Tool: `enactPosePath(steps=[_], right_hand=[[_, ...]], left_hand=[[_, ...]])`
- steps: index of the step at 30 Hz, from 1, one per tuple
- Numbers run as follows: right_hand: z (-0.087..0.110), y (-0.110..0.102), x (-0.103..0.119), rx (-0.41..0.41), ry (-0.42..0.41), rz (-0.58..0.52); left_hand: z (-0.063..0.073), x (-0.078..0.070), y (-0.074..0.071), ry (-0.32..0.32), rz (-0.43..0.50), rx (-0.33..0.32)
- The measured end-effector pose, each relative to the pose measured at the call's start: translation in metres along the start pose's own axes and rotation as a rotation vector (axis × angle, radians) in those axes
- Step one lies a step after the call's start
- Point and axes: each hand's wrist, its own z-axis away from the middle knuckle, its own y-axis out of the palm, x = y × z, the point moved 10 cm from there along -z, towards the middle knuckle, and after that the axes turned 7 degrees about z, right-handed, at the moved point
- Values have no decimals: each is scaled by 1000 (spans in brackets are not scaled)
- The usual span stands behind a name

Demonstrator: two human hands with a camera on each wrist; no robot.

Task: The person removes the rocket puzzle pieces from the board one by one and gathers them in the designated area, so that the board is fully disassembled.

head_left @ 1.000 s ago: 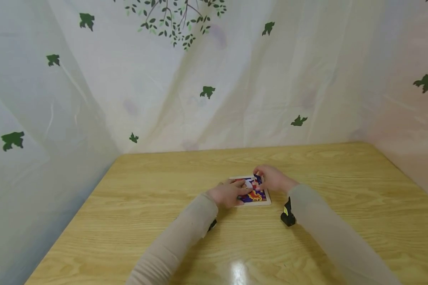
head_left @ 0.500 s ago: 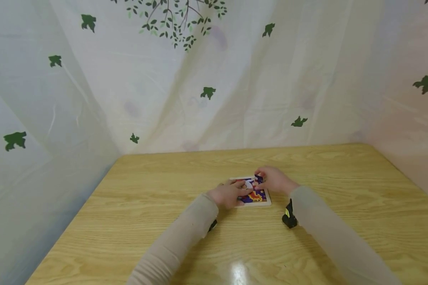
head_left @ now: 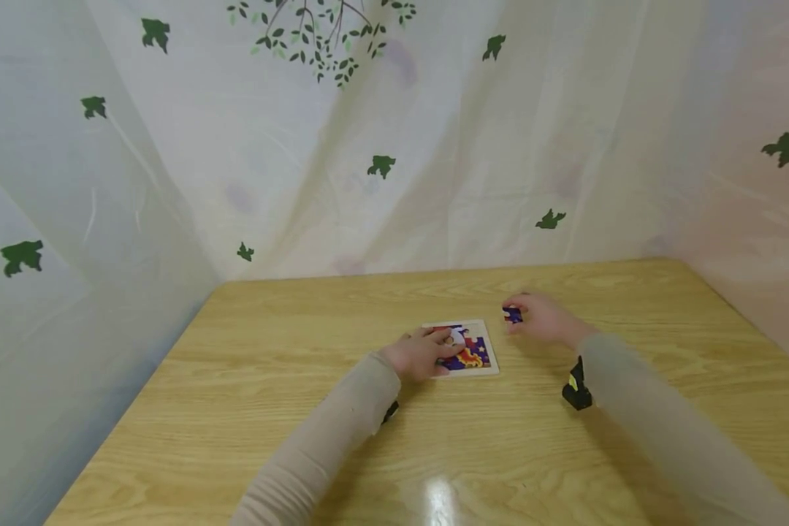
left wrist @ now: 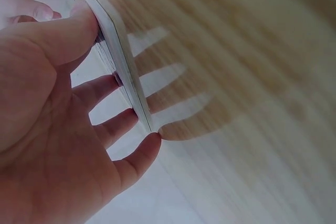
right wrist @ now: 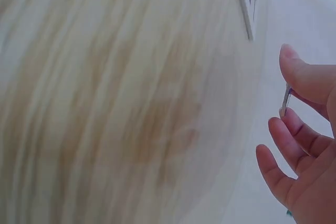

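A jigsaw puzzle (head_left: pixel 471 356) in a thin white frame lies flat on the table, printed in purple, red and yellow. Across its left part rests my left hand (head_left: pixel 419 355), fingers spread and fairly straight, hiding some of the picture. In the left wrist view, the fingertips and thumb touch the puzzle frame (left wrist: pixel 122 59). To the right of the puzzle, my right hand (head_left: pixel 544 319) pinches a small purple puzzle piece (head_left: pixel 512 315) between thumb and fingers, apart from the frame. The right wrist view shows that piece (right wrist: pixel 286 100) edge-on. A gap shows at the puzzle's upper right corner.
The wooden table (head_left: pixel 269 380) extends on all sides of the puzzle. A pale cloth (head_left: pixel 302 183) with green bird and leaf prints hangs along the back and sides. A black wrist camera (head_left: pixel 576 387) sits under the right forearm.
My right hand has lifted the purple piece out of the puzzle's upper right corner and moved right with it. The left hand has stayed on the puzzle.
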Motion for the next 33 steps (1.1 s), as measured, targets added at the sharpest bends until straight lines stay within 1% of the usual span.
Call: enactPosePath(steps=[4,8,10,16,20,25,31,33], right_hand=[[12,-13,-21,-31,-15,27],[27,-21,-42,-26,-10,14],[34,-24,-53,-19,4,13],[53,-30,-83,-26,21,91],[63,-30,-101,-20,39,93],[70,-28,-113,-9,56,100],[74,-26,-112,8,39,81],[73,-25,-113,9,38,82]], left_hand=[[1,0,1,-1,-2,13],[2,0,2,-7,-2,19],[2,0,1,-8,-1,20],[2,0,-1,-1,15,21],[1,1,0,-8,9,17],[-1,2,0,-9,3,13],[-1,0,2,-8,-15,21],[1,1,2,-9,-4,22]])
